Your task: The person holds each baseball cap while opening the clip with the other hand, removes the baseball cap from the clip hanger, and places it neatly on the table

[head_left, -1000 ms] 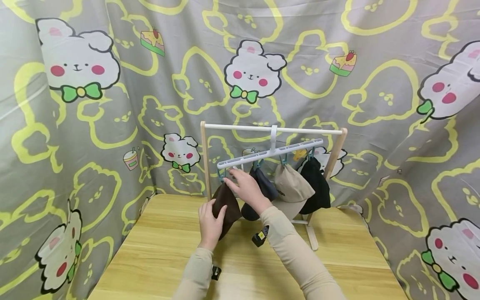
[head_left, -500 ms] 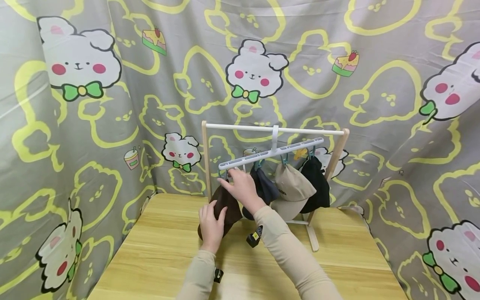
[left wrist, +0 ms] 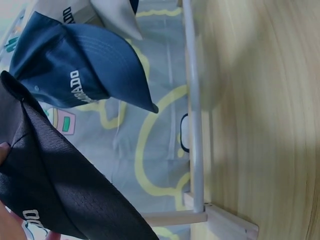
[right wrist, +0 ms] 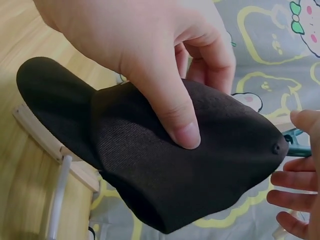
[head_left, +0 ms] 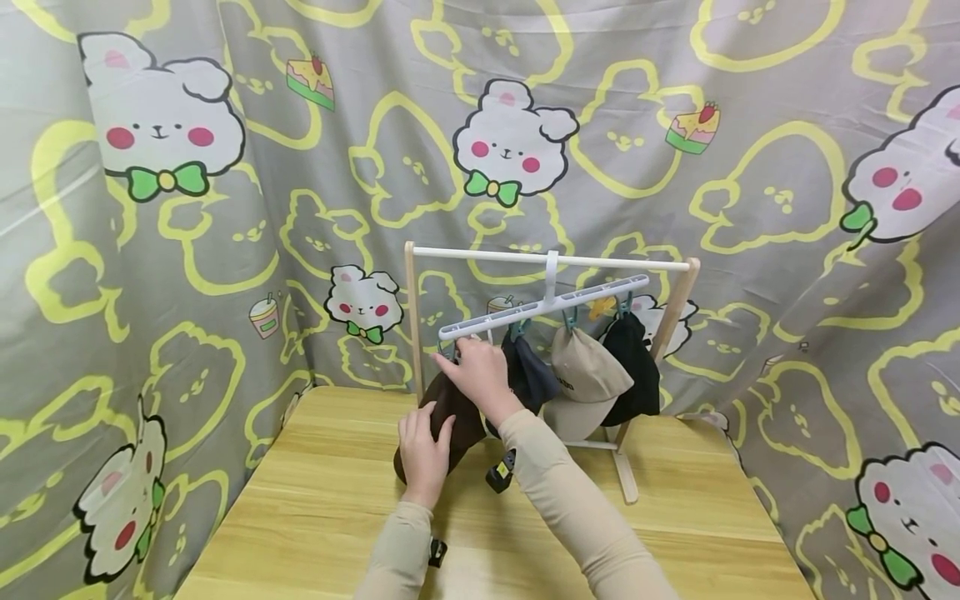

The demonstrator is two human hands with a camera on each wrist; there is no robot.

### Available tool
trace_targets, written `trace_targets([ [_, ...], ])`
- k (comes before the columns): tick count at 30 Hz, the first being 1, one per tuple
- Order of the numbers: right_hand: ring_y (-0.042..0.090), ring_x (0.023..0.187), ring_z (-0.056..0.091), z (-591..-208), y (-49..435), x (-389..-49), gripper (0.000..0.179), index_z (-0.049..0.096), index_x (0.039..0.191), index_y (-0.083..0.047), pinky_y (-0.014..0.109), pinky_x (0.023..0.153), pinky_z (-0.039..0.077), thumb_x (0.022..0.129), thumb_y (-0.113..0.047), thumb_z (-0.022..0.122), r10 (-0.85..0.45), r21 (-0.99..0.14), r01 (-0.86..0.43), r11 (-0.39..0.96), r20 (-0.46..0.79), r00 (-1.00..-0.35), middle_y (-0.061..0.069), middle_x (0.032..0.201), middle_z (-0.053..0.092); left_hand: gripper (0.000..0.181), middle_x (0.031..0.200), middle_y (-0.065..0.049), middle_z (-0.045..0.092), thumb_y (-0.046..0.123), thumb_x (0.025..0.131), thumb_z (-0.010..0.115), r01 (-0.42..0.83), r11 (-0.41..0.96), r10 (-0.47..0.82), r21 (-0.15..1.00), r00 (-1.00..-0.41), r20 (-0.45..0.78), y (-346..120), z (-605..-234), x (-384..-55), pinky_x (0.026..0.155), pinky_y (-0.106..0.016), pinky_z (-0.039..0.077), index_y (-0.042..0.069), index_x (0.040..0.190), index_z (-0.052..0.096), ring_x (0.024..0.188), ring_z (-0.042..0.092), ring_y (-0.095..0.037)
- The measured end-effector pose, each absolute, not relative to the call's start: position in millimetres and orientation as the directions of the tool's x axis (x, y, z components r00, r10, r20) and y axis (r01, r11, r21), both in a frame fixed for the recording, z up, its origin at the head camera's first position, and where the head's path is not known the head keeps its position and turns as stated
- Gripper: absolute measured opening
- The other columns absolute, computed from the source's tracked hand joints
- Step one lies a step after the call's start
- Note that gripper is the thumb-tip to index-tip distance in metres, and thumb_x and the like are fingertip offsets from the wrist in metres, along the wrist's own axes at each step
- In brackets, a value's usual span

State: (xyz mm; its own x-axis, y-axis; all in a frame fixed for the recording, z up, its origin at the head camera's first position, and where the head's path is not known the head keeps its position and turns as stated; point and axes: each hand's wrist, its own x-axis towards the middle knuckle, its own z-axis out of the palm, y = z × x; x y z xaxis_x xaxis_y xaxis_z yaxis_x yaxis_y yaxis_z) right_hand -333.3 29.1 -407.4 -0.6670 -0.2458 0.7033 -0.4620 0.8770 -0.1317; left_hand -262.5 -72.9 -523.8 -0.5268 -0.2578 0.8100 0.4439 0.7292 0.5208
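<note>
A dark brown baseball cap [head_left: 459, 421] hangs at the left end of the white hanger [head_left: 495, 320], crown up and brim down. My left hand [head_left: 424, 454] grips its crown, with the thumb on the near side, as the right wrist view also shows. Around the teal clip [right wrist: 297, 144] at the crown's tip are the fingers of my right hand [head_left: 480, 375]. Thumb and fingers lie on either side of that clip, apart from each other. In the left wrist view, white letters [left wrist: 32, 218] show on the dark cap.
Along the hanger hang a navy cap [head_left: 534, 375], a beige cap [head_left: 588, 375] and a black cap [head_left: 633, 367]. A wooden rack [head_left: 678, 304] with a white rail [head_left: 480, 255] carries the hanger on the wooden table [head_left: 300, 500]. Patterned curtain [head_left: 420, 75] surrounds it.
The brown cap has turned, and its lower part now shows left of my left hand. My right hand has shifted slightly, its thumb lower beside the clip. My left hand keeps its hold.
</note>
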Motion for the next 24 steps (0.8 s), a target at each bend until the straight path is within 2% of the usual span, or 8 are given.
trace_targets([
  [7,0.011,0.040,0.030,-406.8,25.7,-330.9,0.053,0.044,0.057,-0.014,0.021,0.041,0.017,0.087,-0.051,0.068,-0.229,-0.134,-0.458,0.879,0.724,-0.650,-0.002,0.050,0.034,0.033,0.095,-0.015,0.064,0.014,0.080,0.079,0.447,0.745,-0.246,0.494,-0.505,0.827,-72.3,-525.1,-262.1,0.079,-0.039,0.039,-0.001,0.106,0.065,0.086,0.050,-0.032],
  [14,0.012,0.041,0.033,-406.0,24.6,-331.0,0.051,0.045,0.057,-0.013,0.021,0.042,0.021,0.088,-0.047,0.068,-0.227,-0.156,-0.468,0.870,0.716,-0.660,-0.002,0.051,0.034,0.033,0.096,-0.015,0.064,0.015,0.081,0.078,0.439,0.748,-0.245,0.497,-0.513,0.822,-73.1,-524.6,-261.1,0.080,-0.039,0.040,0.001,0.107,0.066,0.088,0.051,-0.033],
  [24,0.013,0.042,0.035,-406.8,25.7,-330.2,0.051,0.046,0.057,-0.013,0.023,0.043,0.023,0.090,-0.046,0.065,-0.237,-0.143,-0.471,0.871,0.717,-0.656,-0.002,0.052,0.036,0.032,0.095,-0.015,0.064,0.013,0.080,0.079,0.453,0.742,-0.252,0.495,-0.495,0.831,-77.0,-523.7,-259.6,0.083,-0.041,0.042,0.000,0.106,0.066,0.091,0.053,-0.034],
])
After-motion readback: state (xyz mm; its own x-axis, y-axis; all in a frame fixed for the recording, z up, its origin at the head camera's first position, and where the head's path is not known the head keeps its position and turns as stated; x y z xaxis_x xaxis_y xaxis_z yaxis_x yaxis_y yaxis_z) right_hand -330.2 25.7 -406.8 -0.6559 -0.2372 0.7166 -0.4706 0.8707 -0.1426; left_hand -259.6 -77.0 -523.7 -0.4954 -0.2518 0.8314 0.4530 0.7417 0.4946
